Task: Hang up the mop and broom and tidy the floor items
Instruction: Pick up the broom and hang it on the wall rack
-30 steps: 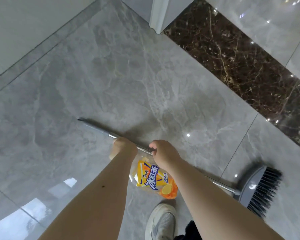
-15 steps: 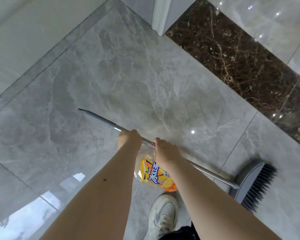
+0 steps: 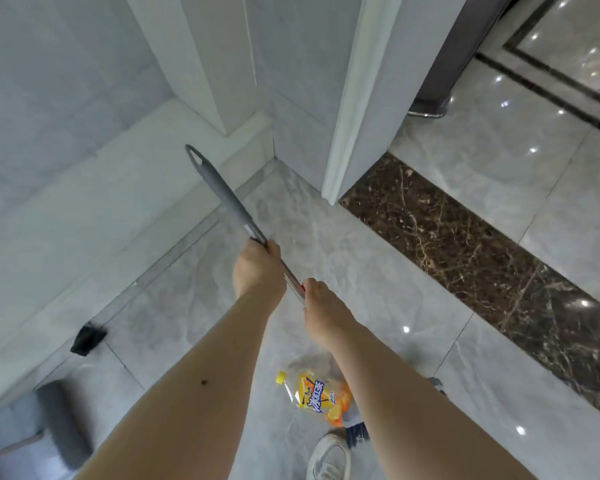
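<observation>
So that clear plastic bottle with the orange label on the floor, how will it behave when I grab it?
The clear plastic bottle with the orange label lies on its side on glossy tile, so it may roll if nudged. It looks empty: probably light, crushable.

open grey floor (image 3: 326, 237) ahead of both hands, wall corner (image 3: 274, 143) and white door frame (image 3: 347, 133) closing it off beyond, bottle (image 3: 319, 396) lay underfoot, mop head (image 3: 59, 427) stood low left, small black object (image 3: 87, 339) by the skirting

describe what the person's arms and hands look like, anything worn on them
Both forearms are bare as far as the view shows: no sleeves, gloves, watch or rings visible. The left hand and the right hand are bare too. The left forearm has one small dark mark on it. Nothing else marks them.
</observation>
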